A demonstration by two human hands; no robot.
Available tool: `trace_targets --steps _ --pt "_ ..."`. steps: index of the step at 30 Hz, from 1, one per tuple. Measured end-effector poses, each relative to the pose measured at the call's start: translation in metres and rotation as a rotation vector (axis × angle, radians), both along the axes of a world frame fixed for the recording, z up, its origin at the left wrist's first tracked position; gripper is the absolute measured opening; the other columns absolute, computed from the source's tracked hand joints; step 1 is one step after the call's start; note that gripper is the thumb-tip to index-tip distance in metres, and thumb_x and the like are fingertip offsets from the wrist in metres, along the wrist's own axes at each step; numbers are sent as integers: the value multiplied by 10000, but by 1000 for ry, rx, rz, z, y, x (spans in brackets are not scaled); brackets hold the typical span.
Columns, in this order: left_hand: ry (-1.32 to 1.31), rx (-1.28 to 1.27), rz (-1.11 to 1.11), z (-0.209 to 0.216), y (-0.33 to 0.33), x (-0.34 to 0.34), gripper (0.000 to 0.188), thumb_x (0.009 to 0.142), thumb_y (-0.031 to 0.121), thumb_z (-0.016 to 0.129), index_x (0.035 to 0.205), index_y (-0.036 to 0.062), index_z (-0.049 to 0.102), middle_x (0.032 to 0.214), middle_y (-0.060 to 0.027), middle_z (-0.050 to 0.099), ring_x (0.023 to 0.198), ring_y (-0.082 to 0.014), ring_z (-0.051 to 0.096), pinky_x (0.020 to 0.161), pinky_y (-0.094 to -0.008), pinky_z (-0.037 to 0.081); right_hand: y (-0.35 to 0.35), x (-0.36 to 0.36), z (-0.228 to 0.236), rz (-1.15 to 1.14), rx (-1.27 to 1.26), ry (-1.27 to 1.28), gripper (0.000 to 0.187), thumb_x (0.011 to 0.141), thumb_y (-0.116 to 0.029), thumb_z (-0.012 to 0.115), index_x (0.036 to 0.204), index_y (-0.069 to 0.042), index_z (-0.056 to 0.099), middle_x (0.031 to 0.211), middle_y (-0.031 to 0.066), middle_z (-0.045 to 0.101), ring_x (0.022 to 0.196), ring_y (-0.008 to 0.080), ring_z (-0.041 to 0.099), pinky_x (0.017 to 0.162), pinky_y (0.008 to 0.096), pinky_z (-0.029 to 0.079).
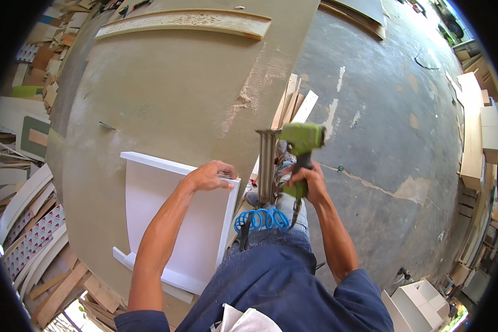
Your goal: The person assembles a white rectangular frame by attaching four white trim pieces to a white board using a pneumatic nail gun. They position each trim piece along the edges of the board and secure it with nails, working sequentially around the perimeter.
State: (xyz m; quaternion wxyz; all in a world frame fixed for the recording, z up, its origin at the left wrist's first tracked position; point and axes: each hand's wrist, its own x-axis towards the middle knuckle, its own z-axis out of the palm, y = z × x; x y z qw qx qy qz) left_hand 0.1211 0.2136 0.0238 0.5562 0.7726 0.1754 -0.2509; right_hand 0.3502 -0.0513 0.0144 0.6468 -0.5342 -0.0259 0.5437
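My right hand (311,181) is closed around the black grip of a lime-green and black nail gun (302,138), holding it up in front of my lap, right of the table edge. Its long grey metal magazine (267,166) stands nearly upright on the left side of the tool, and the gun looks slightly blurred. A coiled bright-blue hose (263,219) loops across my lap just below.

My left hand (209,176) is over the far right corner of a shallow white panel with raised edges (202,229), fingers bent and thumb toward the rim; I cannot tell whether they pinch anything there. The panel lies flat on the broad tan worktable (166,99), to the left of my body, with my left forearm crossing above it. Along its near side, a white strip juts out past the left corner.

Farther up the table lies a long, narrow, pale wooden board (188,21). Beyond the table's right edge, loose light wooden strips (293,102) lie above the grey concrete floor (382,138).
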Motion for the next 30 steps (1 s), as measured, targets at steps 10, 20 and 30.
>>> trace_targets --steps 10,20,30 --pt "121 -28 41 9 -1 2 352 794 246 862 1073 83 723 1238 -79 721 1227 -280 594 1071 -458 480 -58 -39 13 159 -64 403 224 881 -96 704 1060 5 613 658 82 607 554 179 598 698 401 593" --pt "82 19 57 12 -4 1 390 793 211 857 1136 75 731 1123 -120 714 1150 -307 639 1007 -447 516 -54 -57 -1 232 -73 493 228 887 -67 672 1098 10 631 648 52 594 550 158 578 685 357 563" --pt "109 -5 59 15 -4 6 352 790 226 851 1082 81 719 1232 -104 718 1226 -301 610 1056 -462 493 -56 -60 -5 266 -56 494 424 888 -88 661 1298 3 603 659 16 542 543 130 555 680 352 569"
